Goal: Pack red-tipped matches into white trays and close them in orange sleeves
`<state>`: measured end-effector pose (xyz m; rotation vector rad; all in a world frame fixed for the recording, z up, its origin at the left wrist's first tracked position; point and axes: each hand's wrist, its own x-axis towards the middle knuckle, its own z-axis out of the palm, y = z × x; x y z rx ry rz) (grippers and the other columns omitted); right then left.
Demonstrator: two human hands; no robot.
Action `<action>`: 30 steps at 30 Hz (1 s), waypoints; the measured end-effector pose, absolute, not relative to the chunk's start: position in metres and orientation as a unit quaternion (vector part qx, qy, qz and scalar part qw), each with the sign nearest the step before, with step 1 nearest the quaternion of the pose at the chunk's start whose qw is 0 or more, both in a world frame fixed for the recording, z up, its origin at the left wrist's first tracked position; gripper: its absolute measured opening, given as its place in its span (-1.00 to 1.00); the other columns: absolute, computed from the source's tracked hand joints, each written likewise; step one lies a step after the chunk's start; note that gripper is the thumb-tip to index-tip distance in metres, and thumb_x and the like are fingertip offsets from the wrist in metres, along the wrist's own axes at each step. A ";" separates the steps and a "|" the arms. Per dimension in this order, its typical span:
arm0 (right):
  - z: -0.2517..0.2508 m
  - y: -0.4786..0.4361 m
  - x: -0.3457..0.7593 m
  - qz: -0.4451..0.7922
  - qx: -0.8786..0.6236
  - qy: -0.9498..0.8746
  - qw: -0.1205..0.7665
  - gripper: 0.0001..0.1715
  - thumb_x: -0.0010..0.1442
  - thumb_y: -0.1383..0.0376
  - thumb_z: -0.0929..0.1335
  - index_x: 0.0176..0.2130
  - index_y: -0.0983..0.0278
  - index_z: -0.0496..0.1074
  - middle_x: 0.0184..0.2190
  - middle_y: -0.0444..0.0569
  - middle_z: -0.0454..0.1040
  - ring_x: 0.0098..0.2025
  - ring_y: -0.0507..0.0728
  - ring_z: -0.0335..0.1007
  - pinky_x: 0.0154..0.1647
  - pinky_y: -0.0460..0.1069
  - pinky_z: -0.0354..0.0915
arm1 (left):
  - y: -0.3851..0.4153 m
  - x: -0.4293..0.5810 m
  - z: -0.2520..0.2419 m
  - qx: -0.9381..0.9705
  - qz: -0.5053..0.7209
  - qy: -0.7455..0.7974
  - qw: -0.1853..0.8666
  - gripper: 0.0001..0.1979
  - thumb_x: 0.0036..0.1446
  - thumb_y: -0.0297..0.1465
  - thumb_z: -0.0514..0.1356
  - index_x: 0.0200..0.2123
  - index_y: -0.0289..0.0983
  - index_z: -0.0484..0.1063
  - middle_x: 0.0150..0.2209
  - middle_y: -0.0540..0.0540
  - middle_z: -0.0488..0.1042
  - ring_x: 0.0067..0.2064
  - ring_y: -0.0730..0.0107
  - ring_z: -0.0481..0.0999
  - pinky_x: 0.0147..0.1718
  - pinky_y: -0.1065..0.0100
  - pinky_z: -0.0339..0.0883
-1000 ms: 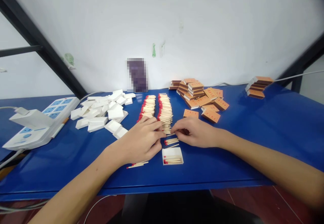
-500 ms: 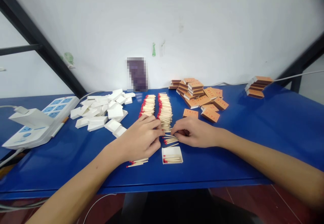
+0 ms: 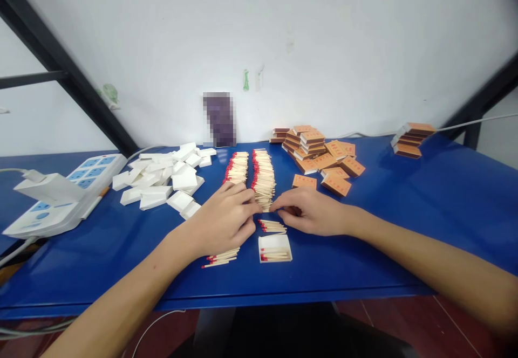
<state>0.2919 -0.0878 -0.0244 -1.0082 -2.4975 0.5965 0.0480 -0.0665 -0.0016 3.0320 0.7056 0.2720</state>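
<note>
My left hand (image 3: 230, 215), fingers curled, rests at the head side of a long row of red-tipped matches (image 3: 264, 183). Across from it, my right hand (image 3: 309, 210) has its bent forefinger against the stick ends, its thumb tucked below. The near matches of the row lie between both hands' fingertips. A small bunch of matches (image 3: 273, 226) sits just below. Nearer me is a white matchbox tray (image 3: 279, 241) partly filled with matches. Loose matches (image 3: 220, 260) lie by my left wrist. Another match row (image 3: 237, 166) is partly hidden behind my left hand.
White matchbox trays (image 3: 184, 177) are heaped at left, beside a power strip (image 3: 76, 196) with a plugged-in adapter. Orange matchboxes (image 3: 324, 158) are piled at right, with a smaller stack (image 3: 413, 139) farther right. A blurred dark rectangle (image 3: 220, 121) stands against the wall.
Both my hands have shifted slightly away from me along the near row. The right fingertips moved left, and a gap now shows between that row and the small bunch.
</note>
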 end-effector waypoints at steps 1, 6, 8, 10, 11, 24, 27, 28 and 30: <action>-0.025 -0.088 0.292 0.209 -0.358 -0.890 0.191 -0.69 0.22 0.49 0.29 -0.12 0.32 0.55 -0.37 -0.06 0.55 -0.42 0.04 0.37 -0.38 -0.07 0.20 | -0.066 0.048 -0.002 0.970 0.087 0.229 0.002 -0.71 0.27 -0.46 0.03 -0.12 -0.28 0.55 -0.24 -0.13 0.42 -0.14 0.19 0.37 -0.03 0.11 0.20; -0.022 -0.088 0.291 0.203 -0.359 -0.891 0.191 -0.72 0.24 0.47 0.29 -0.16 0.33 0.57 -0.36 -0.03 0.57 -0.40 0.05 0.41 -0.35 -0.06 0.23 | -0.065 0.047 -0.002 0.969 0.081 0.232 -0.006 -0.72 0.27 -0.45 0.03 -0.15 -0.29 0.55 -0.24 -0.13 0.42 -0.13 0.18 0.37 -0.05 0.12 0.19; -0.021 -0.088 0.291 0.204 -0.359 -0.891 0.192 -0.73 0.24 0.47 0.29 -0.19 0.33 0.58 -0.36 -0.03 0.57 -0.40 0.05 0.42 -0.35 -0.07 0.23 | -0.065 0.047 -0.002 0.970 0.080 0.231 -0.007 -0.72 0.27 -0.45 0.03 -0.15 -0.28 0.55 -0.24 -0.13 0.42 -0.14 0.19 0.37 -0.05 0.13 0.19; -0.021 -0.088 0.290 0.204 -0.355 -0.891 0.195 -0.73 0.25 0.47 0.28 -0.20 0.33 0.58 -0.38 -0.03 0.57 -0.41 0.04 0.41 -0.36 -0.07 0.23 | -0.066 0.047 -0.001 0.970 0.078 0.232 -0.005 -0.72 0.27 -0.45 0.03 -0.15 -0.29 0.55 -0.24 -0.13 0.41 -0.14 0.20 0.37 -0.05 0.13 0.19; -0.020 -0.088 0.290 0.206 -0.353 -0.891 0.196 -0.72 0.25 0.47 0.29 -0.20 0.33 0.59 -0.38 -0.04 0.57 -0.42 0.04 0.41 -0.37 -0.08 0.22 | -0.066 0.048 -0.001 0.970 0.078 0.232 -0.003 -0.72 0.27 -0.45 0.03 -0.17 -0.29 0.55 -0.24 -0.13 0.41 -0.14 0.20 0.37 -0.05 0.13 0.19; -0.020 -0.088 0.292 0.263 -0.363 -0.874 0.186 -0.78 0.22 0.41 0.33 -0.18 0.32 0.57 -0.45 -0.11 0.49 -0.49 0.00 0.31 -0.46 -0.10 0.20 | -0.069 0.048 -0.001 0.971 0.100 0.213 0.032 -0.73 0.26 -0.46 0.06 -0.21 -0.25 0.59 -0.24 -0.11 0.42 -0.17 0.24 0.35 -0.03 0.14 0.16; -0.018 -0.089 0.293 0.277 -0.360 -0.873 0.179 -0.78 0.25 0.25 0.39 -0.14 0.31 0.56 -0.52 -0.16 0.39 -0.52 -0.01 0.26 -0.48 -0.10 0.20 | -0.070 0.048 -0.001 0.972 0.109 0.206 0.032 -0.73 0.26 -0.46 0.07 -0.20 -0.25 0.59 -0.25 -0.10 0.42 -0.18 0.25 0.35 -0.03 0.15 0.16; -0.017 -0.090 0.293 0.279 -0.362 -0.872 0.177 -0.73 0.25 0.19 0.41 -0.13 0.31 0.56 -0.54 -0.17 0.37 -0.53 -0.01 0.25 -0.49 -0.11 0.19 | -0.070 0.048 -0.001 0.972 0.112 0.205 0.032 -0.73 0.26 -0.46 0.07 -0.20 -0.25 0.59 -0.26 -0.09 0.42 -0.18 0.26 0.35 -0.03 0.15 0.16; -0.017 -0.090 0.294 0.278 -0.371 -0.869 0.175 -0.64 0.24 0.09 0.42 -0.10 0.30 0.56 -0.54 -0.17 0.36 -0.52 -0.01 0.25 -0.51 -0.11 0.19 | -0.070 0.048 -0.001 0.972 0.113 0.204 0.032 -0.73 0.27 -0.46 0.07 -0.19 -0.25 0.59 -0.26 -0.09 0.42 -0.19 0.26 0.35 -0.04 0.16 0.16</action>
